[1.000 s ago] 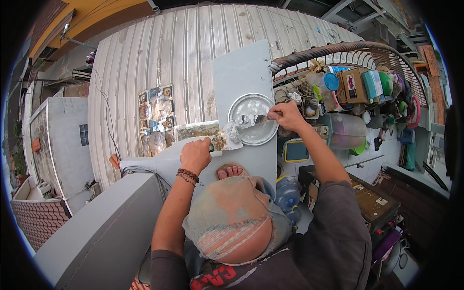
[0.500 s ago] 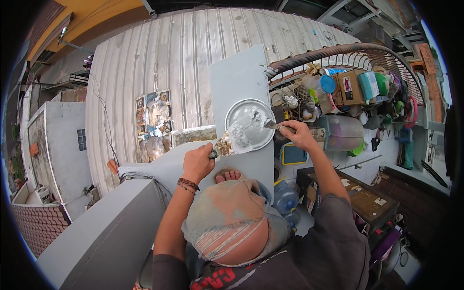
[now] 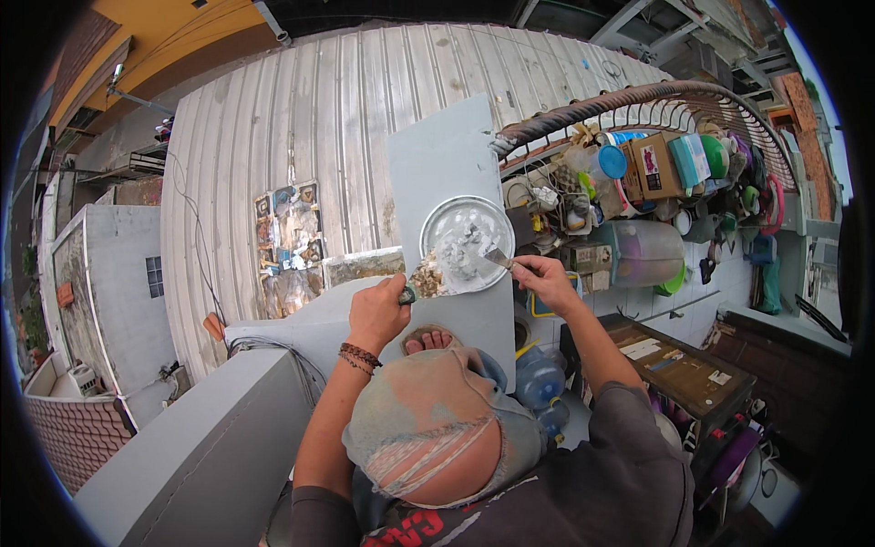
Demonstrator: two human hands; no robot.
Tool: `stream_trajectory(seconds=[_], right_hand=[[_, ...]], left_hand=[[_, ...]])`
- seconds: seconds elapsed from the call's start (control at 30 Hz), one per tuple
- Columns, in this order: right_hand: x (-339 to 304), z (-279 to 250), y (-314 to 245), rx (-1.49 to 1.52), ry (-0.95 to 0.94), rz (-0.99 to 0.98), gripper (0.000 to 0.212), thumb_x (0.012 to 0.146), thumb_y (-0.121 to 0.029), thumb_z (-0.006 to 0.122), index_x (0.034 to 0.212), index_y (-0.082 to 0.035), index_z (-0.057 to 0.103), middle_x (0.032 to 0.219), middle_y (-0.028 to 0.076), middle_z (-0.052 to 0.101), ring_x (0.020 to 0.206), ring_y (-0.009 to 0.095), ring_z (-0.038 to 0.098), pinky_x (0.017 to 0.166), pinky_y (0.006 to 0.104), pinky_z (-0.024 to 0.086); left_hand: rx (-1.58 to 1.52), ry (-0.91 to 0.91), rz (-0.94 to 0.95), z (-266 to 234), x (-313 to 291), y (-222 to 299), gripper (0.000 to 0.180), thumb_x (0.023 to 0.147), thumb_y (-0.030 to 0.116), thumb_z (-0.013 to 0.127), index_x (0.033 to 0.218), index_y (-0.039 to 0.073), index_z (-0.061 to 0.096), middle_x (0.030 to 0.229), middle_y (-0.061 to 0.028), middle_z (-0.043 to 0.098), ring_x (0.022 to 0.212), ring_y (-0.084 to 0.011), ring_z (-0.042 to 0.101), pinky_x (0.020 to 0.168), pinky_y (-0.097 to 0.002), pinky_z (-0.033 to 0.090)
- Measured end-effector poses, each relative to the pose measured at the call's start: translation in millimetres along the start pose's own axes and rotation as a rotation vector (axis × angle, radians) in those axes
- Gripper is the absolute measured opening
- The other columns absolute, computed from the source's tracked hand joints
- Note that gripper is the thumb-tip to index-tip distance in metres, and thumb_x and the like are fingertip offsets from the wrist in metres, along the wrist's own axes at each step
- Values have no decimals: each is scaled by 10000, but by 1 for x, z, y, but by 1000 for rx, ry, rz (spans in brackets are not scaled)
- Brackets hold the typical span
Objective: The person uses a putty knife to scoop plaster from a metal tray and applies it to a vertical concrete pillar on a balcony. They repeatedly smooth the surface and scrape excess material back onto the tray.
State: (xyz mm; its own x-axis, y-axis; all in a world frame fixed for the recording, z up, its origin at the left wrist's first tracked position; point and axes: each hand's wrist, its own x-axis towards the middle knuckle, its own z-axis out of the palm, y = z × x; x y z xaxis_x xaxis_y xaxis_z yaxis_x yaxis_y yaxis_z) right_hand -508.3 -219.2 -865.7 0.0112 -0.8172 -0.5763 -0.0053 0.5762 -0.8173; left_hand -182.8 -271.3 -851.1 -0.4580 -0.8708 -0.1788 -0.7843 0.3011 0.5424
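Observation:
My left hand [image 3: 379,312] is closed round the dark green handle of a wide scraper [image 3: 428,275], whose blade is mottled brown and white. The blade lies against the near left edge of a round, shallow white lid [image 3: 441,221]. Wet grey-white filler paste [image 3: 463,252] is spread in lumps over the lid's inside. In my right hand [image 3: 547,282] is a putty knife [image 3: 497,258], its metal blade at the right part of the lid, touching the paste. The lid rests on a grey ledge [image 3: 437,155] in front of my bare foot [image 3: 428,341].
Corrugated metal roofing [image 3: 355,137] spreads beyond the ledge. A twisted rusty railing [image 3: 583,111] curves away on the right, above boxes and a clear plastic bin [image 3: 645,252]. Blue water bottles [image 3: 540,378] stand beside my knee. Black cables [image 3: 273,344] lie on the left wall.
My right hand has drawn the putty knife nearer and slightly left across the lid, and the paste is now heaped more centrally. The left hand still holds the scraper at the lid's edge.

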Motion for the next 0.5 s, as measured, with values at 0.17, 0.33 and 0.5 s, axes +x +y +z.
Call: stream_trajectory(seconds=[0.17, 0.33, 0.5], right_hand=[[-2, -3, -16, -159, 95, -126, 303, 916, -229, 703, 1111, 3, 690, 888, 9, 663, 793, 108, 597, 739, 268, 491], [-4, 4, -47, -410, 183, -418, 249, 869, -157, 722, 1071, -13, 702, 868, 64, 648, 793, 169, 620, 739, 301, 494], [-14, 17, -78, -546, 249, -597, 257, 809, -81, 747, 1058, -30, 710, 890, 99, 656, 800, 228, 641, 741, 312, 503]], left_hand=[[-2, 51, 2, -1, 0, 1, 214, 752, 133, 638, 951, 92, 571, 821, -111, 652, 702, -355, 643, 608, -453, 511], [-11, 78, -11, -8, 2, 4, 210, 747, 130, 642, 940, 93, 568, 826, -107, 654, 696, -357, 641, 606, -456, 511], [-43, 126, -18, -14, 2, 8, 211, 734, 126, 652, 918, 92, 555, 818, -107, 651, 691, -365, 636, 600, -457, 505]])
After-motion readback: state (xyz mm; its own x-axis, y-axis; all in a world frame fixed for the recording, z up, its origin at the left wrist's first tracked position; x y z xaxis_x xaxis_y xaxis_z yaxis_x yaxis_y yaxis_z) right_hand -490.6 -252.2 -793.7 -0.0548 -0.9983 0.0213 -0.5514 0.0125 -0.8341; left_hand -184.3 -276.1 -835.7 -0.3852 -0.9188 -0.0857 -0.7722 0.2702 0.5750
